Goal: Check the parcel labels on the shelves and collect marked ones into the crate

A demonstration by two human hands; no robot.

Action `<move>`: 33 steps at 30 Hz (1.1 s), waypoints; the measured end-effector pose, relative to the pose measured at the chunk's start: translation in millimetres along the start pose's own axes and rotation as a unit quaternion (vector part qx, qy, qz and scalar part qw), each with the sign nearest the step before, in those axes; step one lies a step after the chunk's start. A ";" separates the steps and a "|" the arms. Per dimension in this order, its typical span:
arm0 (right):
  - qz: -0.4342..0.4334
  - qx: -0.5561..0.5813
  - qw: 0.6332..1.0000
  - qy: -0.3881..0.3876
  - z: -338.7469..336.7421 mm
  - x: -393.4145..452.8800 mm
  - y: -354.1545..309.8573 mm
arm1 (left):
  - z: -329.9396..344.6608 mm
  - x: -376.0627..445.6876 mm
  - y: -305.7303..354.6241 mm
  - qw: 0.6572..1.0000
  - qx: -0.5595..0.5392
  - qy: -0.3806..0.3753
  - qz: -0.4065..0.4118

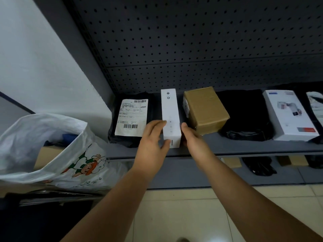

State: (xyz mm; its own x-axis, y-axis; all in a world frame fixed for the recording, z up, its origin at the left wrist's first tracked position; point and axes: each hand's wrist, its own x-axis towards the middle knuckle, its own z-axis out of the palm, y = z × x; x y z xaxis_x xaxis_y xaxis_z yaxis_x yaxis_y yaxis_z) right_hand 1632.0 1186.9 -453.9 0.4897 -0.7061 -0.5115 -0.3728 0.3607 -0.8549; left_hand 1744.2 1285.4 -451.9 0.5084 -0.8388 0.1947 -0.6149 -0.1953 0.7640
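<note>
A narrow white box (170, 110) stands on its long edge on the grey shelf (236, 145). My left hand (153, 138) grips its near left side, fingers on top and thumb on the front end. My right hand (191, 136) holds the right side, fingers hidden behind the box. Left of it lies a black bag parcel (152, 105) with a white shipping label (132, 117). To the right sits a brown taped carton (206, 110) with a small label on its left face.
Further right on the shelf are a black bag (244, 116), a white product box (290, 114) and a pale parcel (317, 105). A white printed sack (57, 145) holding items stands at left. A lower shelf holds black bags (258, 165) and cartons. Tiled floor lies below.
</note>
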 end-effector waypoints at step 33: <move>-0.089 0.002 0.995 0.033 1.6 -28.6 12.1 | -16.6 -8.9 0.6 0.975 -0.161 0.007 -0.154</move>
State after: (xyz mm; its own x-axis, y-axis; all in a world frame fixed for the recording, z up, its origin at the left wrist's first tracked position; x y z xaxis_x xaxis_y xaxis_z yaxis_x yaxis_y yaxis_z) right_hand 1614.7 1212.4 -449.8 0.4949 -0.7975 -0.3450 -0.2812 0.2287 -0.9320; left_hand 1749.3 1301.2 -443.0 0.6484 -0.7583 -0.0681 -0.2123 -0.2659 0.9403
